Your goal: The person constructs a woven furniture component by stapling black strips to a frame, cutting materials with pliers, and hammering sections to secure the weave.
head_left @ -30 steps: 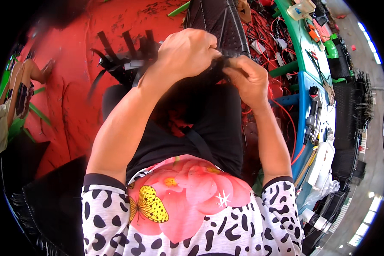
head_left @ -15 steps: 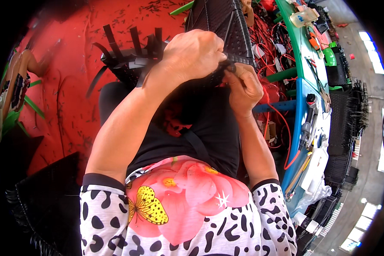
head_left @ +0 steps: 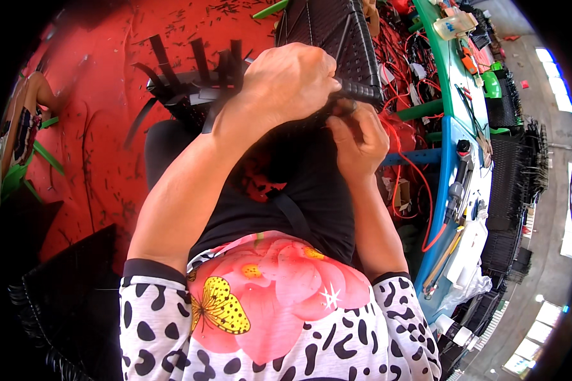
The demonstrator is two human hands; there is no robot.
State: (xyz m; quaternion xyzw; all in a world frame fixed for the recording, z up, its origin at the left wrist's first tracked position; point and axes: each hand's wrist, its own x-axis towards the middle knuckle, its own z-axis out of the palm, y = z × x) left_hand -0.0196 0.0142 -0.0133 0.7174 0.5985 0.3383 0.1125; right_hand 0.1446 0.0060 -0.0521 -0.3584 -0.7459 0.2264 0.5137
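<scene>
A black woven piece (head_left: 360, 93) of flat plastic strips lies across my lap, its edge wrapped in strip at the right. Loose strip ends (head_left: 200, 60) stick up from its left side. My left hand (head_left: 290, 79) is closed at the wrapped edge, back of the hand up, fingertips mostly hidden. Just below that edge, my right hand (head_left: 361, 136) is closed too, thumb and fingers bent in at a black strip under the weave. What lies between the right fingertips is partly hidden by the dark material.
A taller black woven panel (head_left: 324, 32) stands behind my hands. To the right, a blue and green bench (head_left: 448, 184) carries a power tool (head_left: 461, 171), a jar (head_left: 456, 25) and a plastic bag. Red hoses (head_left: 419, 168) hang beside it. Strip scraps litter the red floor (head_left: 102, 127); another person (head_left: 28, 120) sits far left.
My right hand has drawn slightly down and left, its fingers tucking under the wrapped edge. More of that edge shows. My left hand has barely moved.
</scene>
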